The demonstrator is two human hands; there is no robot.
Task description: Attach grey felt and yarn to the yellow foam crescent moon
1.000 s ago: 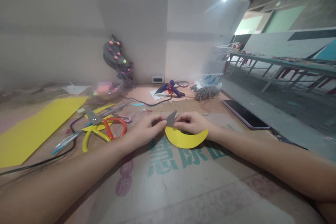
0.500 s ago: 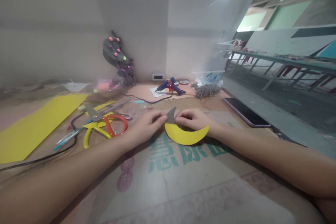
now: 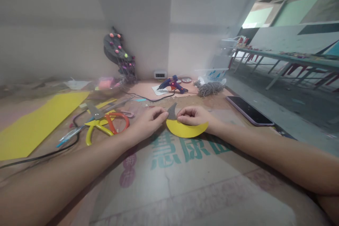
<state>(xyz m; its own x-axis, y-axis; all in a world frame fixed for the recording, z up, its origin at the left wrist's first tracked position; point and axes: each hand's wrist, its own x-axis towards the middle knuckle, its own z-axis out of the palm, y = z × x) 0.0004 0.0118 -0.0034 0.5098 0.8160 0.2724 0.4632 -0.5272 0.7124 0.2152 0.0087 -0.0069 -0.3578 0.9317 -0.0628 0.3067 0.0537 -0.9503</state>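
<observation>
In the middle of the view, a yellow crescent [image 3: 187, 130] cut from sheet material curves below a small dark grey pointed piece [image 3: 172, 112]. The grey piece lies along the crescent's left end; whether the two are joined I cannot tell. My left hand [image 3: 153, 118] pinches the left edge of the grey piece between thumb and fingertips. From the other side my right hand [image 3: 194, 116] is closed, its thumb and fingertips at the right edge where grey meets yellow. The crescent's right tip reaches across below my right wrist.
Scissors [image 3: 109, 122] with red and yellow handles lie left, beside a yellow sheet [image 3: 45, 122]. A blue glue gun [image 3: 173, 84] rests at the back, its cord running left. Grey yarn [image 3: 210, 89] and a phone [image 3: 250, 110] are right. A decorated grey crescent [image 3: 112, 47] leans against the wall.
The crescent's lower curve has tipped slightly upward and toward my right hand. Both hands keep their pinch in nearly the same place. The camera view has shifted a little.
</observation>
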